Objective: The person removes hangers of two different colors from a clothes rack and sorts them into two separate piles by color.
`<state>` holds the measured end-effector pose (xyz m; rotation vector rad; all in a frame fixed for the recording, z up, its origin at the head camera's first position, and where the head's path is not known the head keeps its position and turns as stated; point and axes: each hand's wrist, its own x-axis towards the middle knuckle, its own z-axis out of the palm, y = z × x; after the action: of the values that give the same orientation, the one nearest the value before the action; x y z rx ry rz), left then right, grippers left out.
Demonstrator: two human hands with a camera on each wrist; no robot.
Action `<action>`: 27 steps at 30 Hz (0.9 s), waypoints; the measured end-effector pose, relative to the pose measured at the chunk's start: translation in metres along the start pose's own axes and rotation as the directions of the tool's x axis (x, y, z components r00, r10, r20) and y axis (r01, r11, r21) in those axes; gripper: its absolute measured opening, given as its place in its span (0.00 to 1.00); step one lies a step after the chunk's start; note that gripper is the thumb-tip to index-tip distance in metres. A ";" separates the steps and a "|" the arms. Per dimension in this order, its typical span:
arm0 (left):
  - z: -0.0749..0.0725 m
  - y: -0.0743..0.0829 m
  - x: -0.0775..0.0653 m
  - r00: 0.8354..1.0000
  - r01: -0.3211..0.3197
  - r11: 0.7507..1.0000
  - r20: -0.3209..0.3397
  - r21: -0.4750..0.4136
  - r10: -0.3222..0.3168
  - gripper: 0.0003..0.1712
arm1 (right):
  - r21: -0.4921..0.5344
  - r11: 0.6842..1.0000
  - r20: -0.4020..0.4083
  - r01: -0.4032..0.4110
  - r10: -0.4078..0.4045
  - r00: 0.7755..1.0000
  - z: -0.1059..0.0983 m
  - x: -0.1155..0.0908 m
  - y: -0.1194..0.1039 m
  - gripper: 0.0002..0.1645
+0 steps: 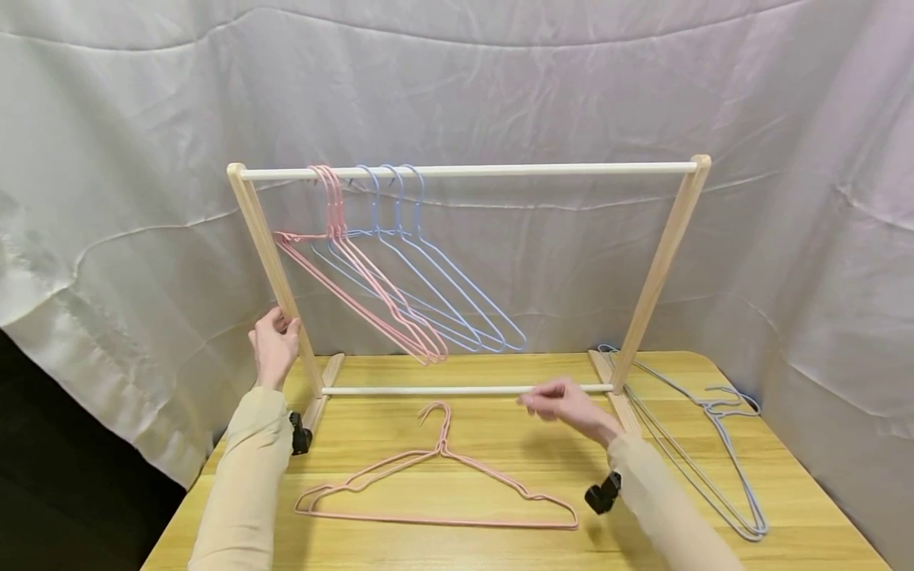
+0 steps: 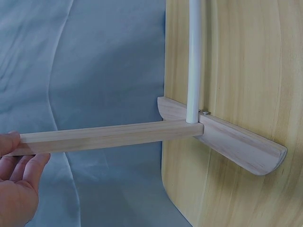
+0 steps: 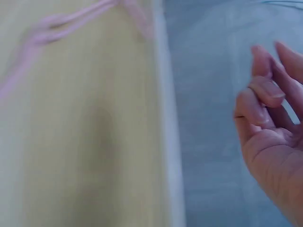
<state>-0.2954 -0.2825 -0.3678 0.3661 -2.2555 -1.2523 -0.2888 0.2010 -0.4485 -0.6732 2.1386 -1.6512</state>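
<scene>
Wooden post [image 2: 109, 136] in left hand [image 1: 274, 346], lying pink hangers [image 1: 443, 451] near right hand [image 1: 567, 405]

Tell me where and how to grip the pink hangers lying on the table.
I'd pinch the hangers at the neck, just below the hooks, coming from above and the right. The sloping arms meet there, making it narrow, and the hooks curl over to the left, leaving the right side clearer. The right hand, on that side, looks handier.
</scene>
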 end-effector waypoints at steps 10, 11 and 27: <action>-0.004 -0.001 0.002 1.000 -0.004 1.000 0.001 0.017 0.004 0.16 | 0.444 0.843 -0.138 0.303 -0.269 0.953 0.003 0.036 -0.101 0.18; -0.004 -0.001 0.002 1.000 -0.001 1.000 0.004 0.016 0.001 0.17 | 0.457 0.838 -0.130 0.297 -0.268 0.955 0.005 0.037 -0.105 0.17; 0.002 -0.003 0.001 0.999 -0.037 0.999 -0.012 -0.008 0.037 0.17 | 0.400 0.841 -0.049 0.365 -0.378 0.924 0.009 0.037 -0.111 0.14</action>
<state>-0.2970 -0.2832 -0.3707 0.3264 -2.2364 -1.2363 -0.2978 0.1497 -0.3428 -1.0164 1.6279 -2.1808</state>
